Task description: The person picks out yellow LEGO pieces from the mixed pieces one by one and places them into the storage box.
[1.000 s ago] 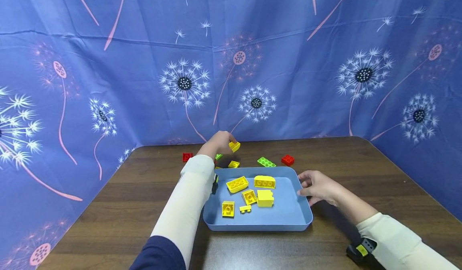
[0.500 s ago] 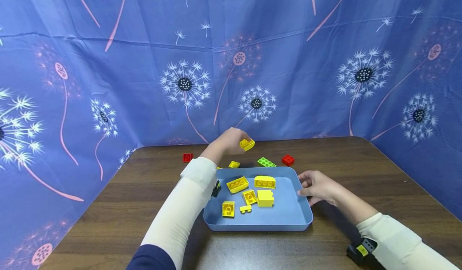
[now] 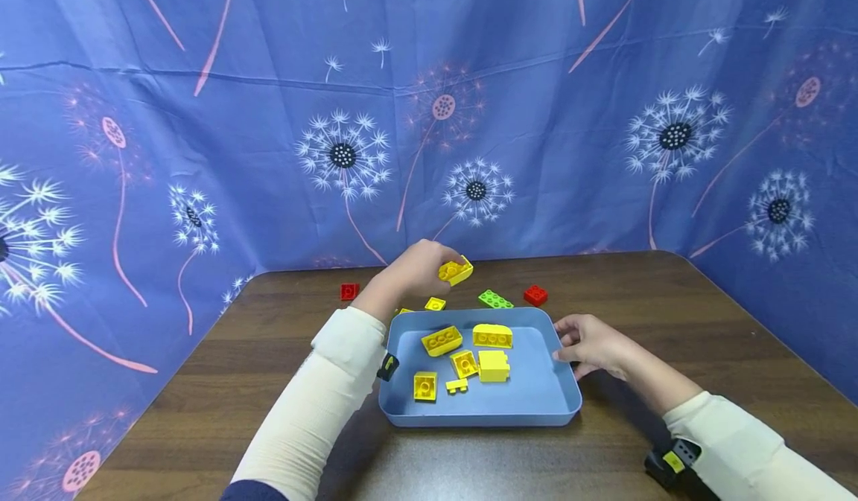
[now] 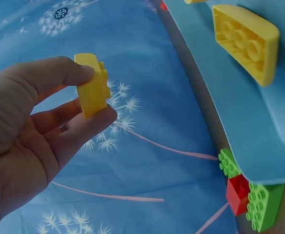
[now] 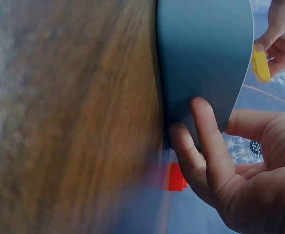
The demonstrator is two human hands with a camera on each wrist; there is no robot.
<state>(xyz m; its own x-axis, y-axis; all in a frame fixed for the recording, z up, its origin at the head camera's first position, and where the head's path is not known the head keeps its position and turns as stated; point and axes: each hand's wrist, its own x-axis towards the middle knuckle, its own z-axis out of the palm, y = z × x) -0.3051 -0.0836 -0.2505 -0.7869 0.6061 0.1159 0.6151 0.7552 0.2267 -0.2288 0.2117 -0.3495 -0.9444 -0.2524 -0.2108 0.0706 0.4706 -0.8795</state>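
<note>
My left hand [image 3: 417,269] pinches a yellow building brick [image 3: 456,271] between thumb and fingertips, raised beyond the far rim of a blue tray [image 3: 539,389]. In the left wrist view the same yellow brick [image 4: 91,90] has its studs facing right. My right hand [image 3: 593,345] grips the tray's right side. The right wrist view has its thumb at the rim and the other fingers along the outer wall [image 5: 206,53]. Several yellow bricks lie loose inside the tray, among them a curved one [image 3: 492,336] and a square one [image 3: 425,386].
Behind the tray on the wooden table [image 3: 268,382] lie a green brick [image 3: 495,299], a red brick [image 3: 535,295], a small yellow brick [image 3: 435,304] and another red brick [image 3: 349,291] at left. A blue dandelion-print cloth [image 3: 536,114] hangs behind the table.
My left hand has carried the yellow brick up and rightward behind the tray, then tilted it slightly, while its forearm swung left. My right hand keeps its hold on the tray.
</note>
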